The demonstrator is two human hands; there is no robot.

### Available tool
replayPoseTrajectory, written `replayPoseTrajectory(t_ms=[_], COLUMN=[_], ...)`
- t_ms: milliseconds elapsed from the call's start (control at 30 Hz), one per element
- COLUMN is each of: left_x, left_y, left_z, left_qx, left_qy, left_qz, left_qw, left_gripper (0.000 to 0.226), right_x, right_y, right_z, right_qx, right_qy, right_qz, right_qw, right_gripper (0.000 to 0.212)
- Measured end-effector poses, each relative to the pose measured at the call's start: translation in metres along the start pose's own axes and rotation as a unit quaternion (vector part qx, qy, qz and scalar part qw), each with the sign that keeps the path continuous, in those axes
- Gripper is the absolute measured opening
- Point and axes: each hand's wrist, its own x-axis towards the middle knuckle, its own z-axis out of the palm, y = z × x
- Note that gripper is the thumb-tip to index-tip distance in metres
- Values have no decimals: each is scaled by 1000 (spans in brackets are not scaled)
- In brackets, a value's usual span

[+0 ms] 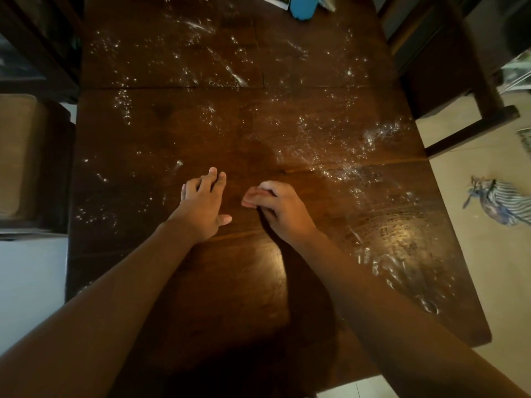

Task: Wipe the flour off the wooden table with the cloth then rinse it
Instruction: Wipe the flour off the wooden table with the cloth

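The room is dim, and warm light pools as glare on the near right part of the dark wooden table. A pale beige floor runs along the right side. A dark wooden chair stands by the far right corner, its low rail just above that floor. On the left, a second chair with a tan seat sits just beside the table's edge. Nearer than it lies a white surface, perhaps more floor. Dark furniture, too dim to make out, fills the far left corner.
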Motion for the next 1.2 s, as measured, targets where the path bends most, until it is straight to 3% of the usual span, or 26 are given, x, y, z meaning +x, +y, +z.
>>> replayPoseTrajectory(t_ms=[100,200,267,300,400,467,600,633,767,833,900,1067,1133,1200], left_x=[-2,-1,0,0,-1,-1,-1,-1,-1,-1,-1,0,0,0], left_y=[0,-1,-1,-1,-1,-1,0,0,2,0,-1,-3,-2,-1], left_z=[0,0,2,2,2,2,2,2,3,3,4,5,5,4], left_qx=[-4,2,-2,-5,-8,-7,-2,-4,3,-7,-21,-25,-22,-18], left_qy=[5,3,4,4,6,5,6,6,11,14,17,18,16,14], left_qz=[-2,1,-2,-3,-2,0,-2,-3,-10,-11,-4,-2,-4,-12], left_qw=[1000,1000,1000,1000,1000,1000,1000,1000,1000,1000,1000,1000,1000,1000], left_gripper=[93,93,93,94,93,93,92,92,93,94,94,93,94,94], right_x=[-12,-3,5,2,-24,-38,-24,-14,-4,-13,-16,19,33,33], right_y=[27,53,41,32,18,33,57,55,19,15,29,52,38,27], right_z=[-21,-29,-21,-16,-19,-30,-34,-28,-13,-20,-30,-31,-19,-12], right_qx=[-20,-11,-49,-65,-71,-92,-94,-90,-67,-62,-73,-90,-76,-77], right_qy=[1,139,159,130,45,60,161,171,93,50,40,157,110,45], right_qz=[18,160,244,232,90,91,327,340,143,78,92,325,287,161], right_qw=[1000,977,955,962,992,990,926,920,983,994,992,928,949,983], right_gripper=[39,38,40,42,42,38,38,39,45,44,43,42,44,48])
